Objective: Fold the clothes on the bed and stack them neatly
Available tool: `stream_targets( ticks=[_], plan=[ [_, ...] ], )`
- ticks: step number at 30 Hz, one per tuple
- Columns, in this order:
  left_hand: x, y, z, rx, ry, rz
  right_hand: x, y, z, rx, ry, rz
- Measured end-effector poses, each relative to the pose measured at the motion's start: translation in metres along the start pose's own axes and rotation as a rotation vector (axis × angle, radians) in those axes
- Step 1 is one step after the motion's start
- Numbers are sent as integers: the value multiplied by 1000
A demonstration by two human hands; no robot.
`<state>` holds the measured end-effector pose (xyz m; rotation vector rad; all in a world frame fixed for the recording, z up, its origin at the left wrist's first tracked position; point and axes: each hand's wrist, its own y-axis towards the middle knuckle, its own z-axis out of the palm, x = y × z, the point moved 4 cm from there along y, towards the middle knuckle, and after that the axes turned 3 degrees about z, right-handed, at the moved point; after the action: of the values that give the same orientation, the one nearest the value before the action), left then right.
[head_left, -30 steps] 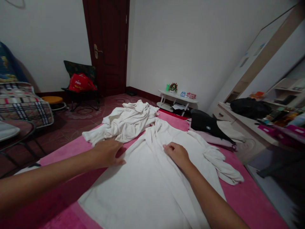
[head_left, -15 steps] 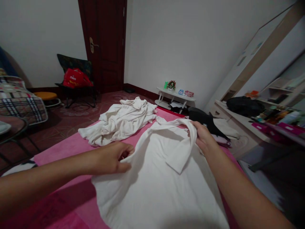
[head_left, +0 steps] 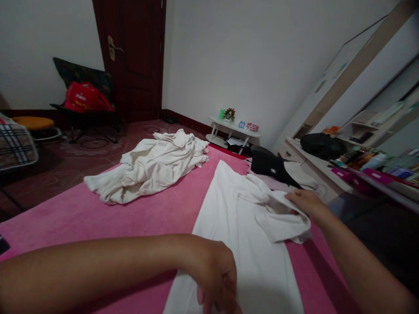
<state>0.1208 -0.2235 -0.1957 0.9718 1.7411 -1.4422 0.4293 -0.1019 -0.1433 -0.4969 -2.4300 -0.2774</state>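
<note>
A white shirt [head_left: 225, 218] lies lengthwise on a pink bedspread [head_left: 157, 218], folded into a long narrow shape. My right hand [head_left: 306, 201] pinches the edge of a loose, sleeve-like part at the shirt's right side, holding it slightly raised. Low in the view, my left hand [head_left: 218, 272] is over the lower part of the shirt with its fingers bent down and closed on the cloth; the fingertips are partly hidden. A crumpled heap of white cloth [head_left: 157, 165] rests farther off on the bedspread, left of the shirt.
Beyond the bed's far right corner lie black clothing [head_left: 270, 163] and pale cloth. A low white table [head_left: 235, 125] with small items stands by the wall. At right is a dresser [head_left: 314, 168] bearing a black bag. A chair [head_left: 81, 72] holds a red bag [head_left: 87, 98].
The shirt's left side has been folded over to the right, narrowing it. My left hand has moved right and nearer; my right hand has moved right and slightly down. The view has shifted slightly.
</note>
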Motion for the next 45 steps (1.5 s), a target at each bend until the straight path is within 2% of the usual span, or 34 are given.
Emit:
stream_targets(
  ticks=[1,2,4,6,7,9,12,15,18,21,26,31,33,35,38,40,42,45],
  plan=[
    [-1,6,-4,-6,29,4,-4,2,0,-16,-200,-13],
    [-3,12,-13,-107,115,33,-4,3,2,-35,-380,-46],
    [-7,21,-36,-491,410,117,7,2,15,-81,-636,-187],
    [-5,27,-54,-859,704,138,27,-1,42,-70,-608,-387],
    [0,32,-59,-979,804,120,37,-3,60,-39,-545,-487],
    [16,43,-65,-1081,902,75,53,-7,99,53,-422,-641],
    [39,55,-66,-1048,932,30,62,-5,156,239,-403,-734],
    [48,57,-65,-1006,941,46,60,15,190,319,-504,-624],
    [48,56,-66,-996,948,55,58,42,200,253,-593,-448],
    [48,57,-67,-990,944,49,58,59,201,198,-637,-355],
    [55,55,-80,-936,931,65,53,45,197,218,-656,-329],
    [73,43,-115,-984,914,26,41,-2,180,251,-649,-422],
    [77,39,-127,-1009,907,67,38,-28,170,260,-647,-452],
    [77,35,-134,-1078,854,129,42,-60,157,264,-628,-485],
    [76,27,-141,-1235,742,158,65,-122,138,284,-471,-647],
    [75,21,-144,-1306,697,112,84,-170,129,393,-295,-752],
    [75,17,-145,-1332,663,45,98,-213,127,536,-220,-746],
    [77,14,-147,-1329,620,-28,111,-258,134,689,-292,-782]
  ],
)
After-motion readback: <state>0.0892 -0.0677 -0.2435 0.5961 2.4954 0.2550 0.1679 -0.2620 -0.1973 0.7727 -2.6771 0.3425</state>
